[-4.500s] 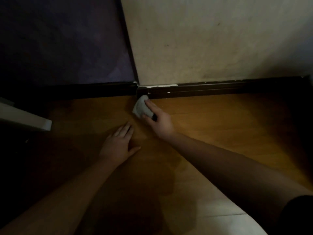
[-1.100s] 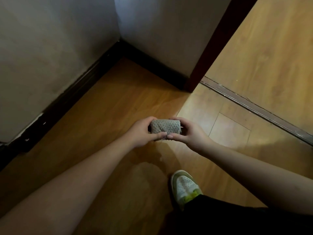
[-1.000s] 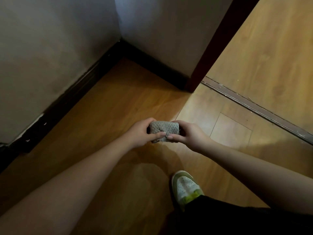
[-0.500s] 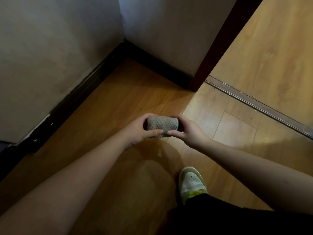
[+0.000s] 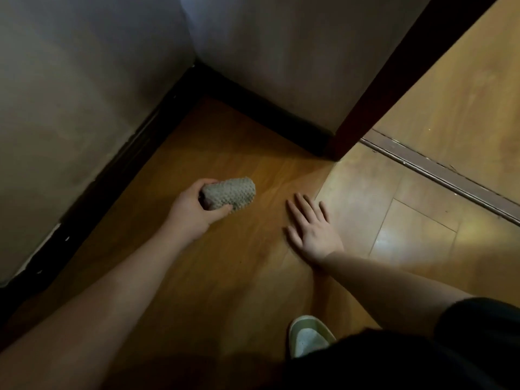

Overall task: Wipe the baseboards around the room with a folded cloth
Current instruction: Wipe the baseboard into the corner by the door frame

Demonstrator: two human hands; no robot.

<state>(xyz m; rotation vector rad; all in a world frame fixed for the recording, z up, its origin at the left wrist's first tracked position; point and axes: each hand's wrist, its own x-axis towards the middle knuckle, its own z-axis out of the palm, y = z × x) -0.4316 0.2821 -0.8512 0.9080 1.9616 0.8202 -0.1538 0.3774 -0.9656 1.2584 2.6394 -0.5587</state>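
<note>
Presently the left hand (image 5: 194, 212) grips the folded cloth (image 5: 229, 194); right hand (image 5: 312, 229) flat, fingers spread; next, press cloth to the baseboard (image 5: 112, 175)

Folded grey cloth (image 5: 229, 193) (near dark baseboard (image 5: 112, 170))

One head-worn view, looking steeply down and forward at the wooden floor (image 5: 225, 277), close above a wall corner (image 5: 194, 66) and doorway threshold (image 5: 439, 170).

Home interior, room corner, wood laminate floor (image 5: 225, 277), dark baseboards (image 5: 112, 170), doorway threshold (image 5: 439, 173), plain painted walls (image 5: 70, 80)
</note>
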